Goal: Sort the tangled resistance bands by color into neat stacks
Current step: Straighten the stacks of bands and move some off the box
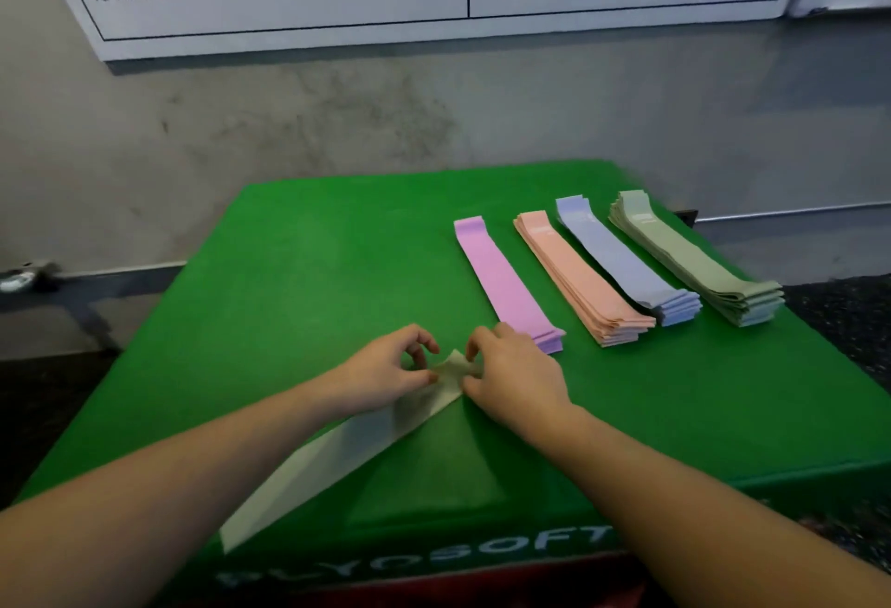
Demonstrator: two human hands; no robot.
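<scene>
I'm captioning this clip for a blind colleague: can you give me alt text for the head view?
Both hands, left hand and right hand, pinch the far end of a pale green band lying diagonally on a green padded box. To the right lie four neat stacks: pink stack, peach stack, lavender stack, green stack.
</scene>
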